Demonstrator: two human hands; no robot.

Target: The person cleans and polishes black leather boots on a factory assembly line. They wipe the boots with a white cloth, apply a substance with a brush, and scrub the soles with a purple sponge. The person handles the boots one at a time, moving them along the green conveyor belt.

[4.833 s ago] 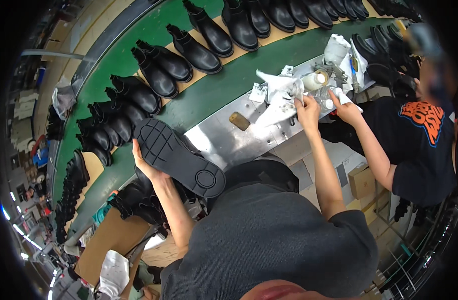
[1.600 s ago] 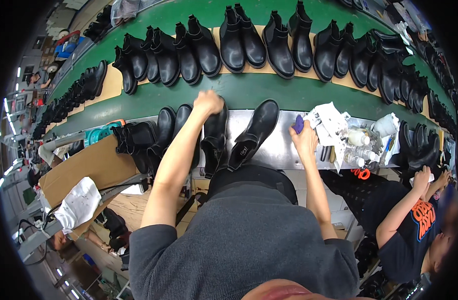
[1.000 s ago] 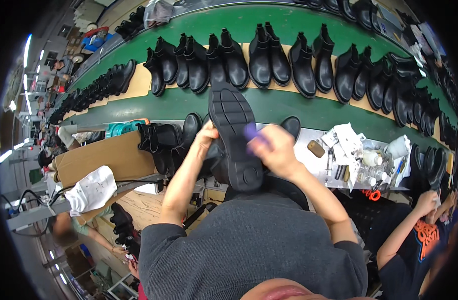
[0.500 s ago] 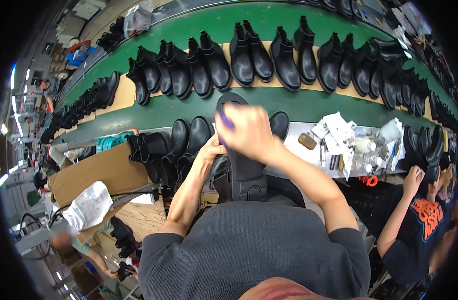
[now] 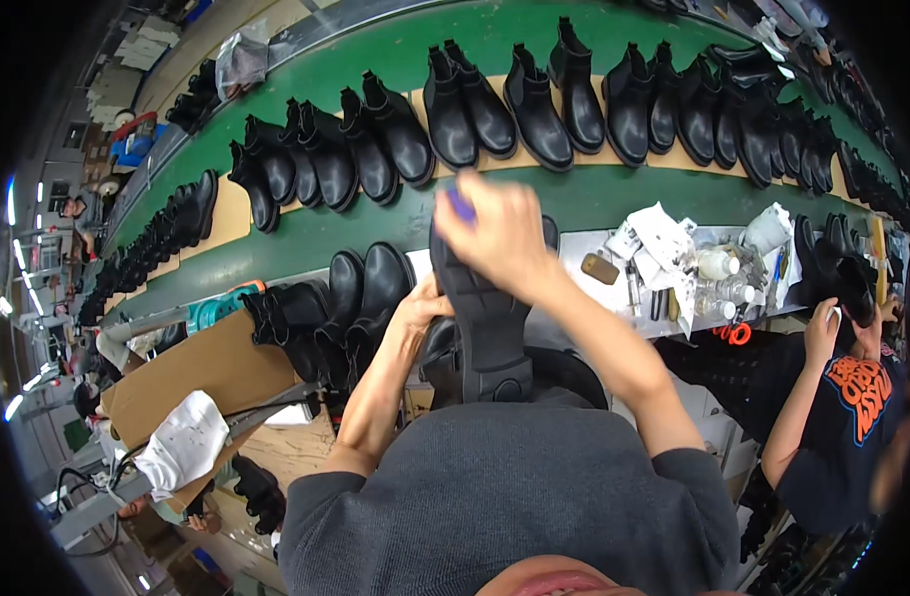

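I hold a black boot sole-up in front of my chest. My left hand grips its left side, near the upper. My right hand is over the toe end of the sole, fingers closed on a small purple object pressed against the boot. The boot's shaft is hidden behind the sole and my arms.
A green conveyor carries rows of black boots on tan boards. More boots stand at my left beside a cardboard box. Bottles and papers clutter the bench at right, where another person handles a boot.
I picked a boot up from the bench and turned it sole-up. My right hand has moved up the sole toward the toe with the purple object.
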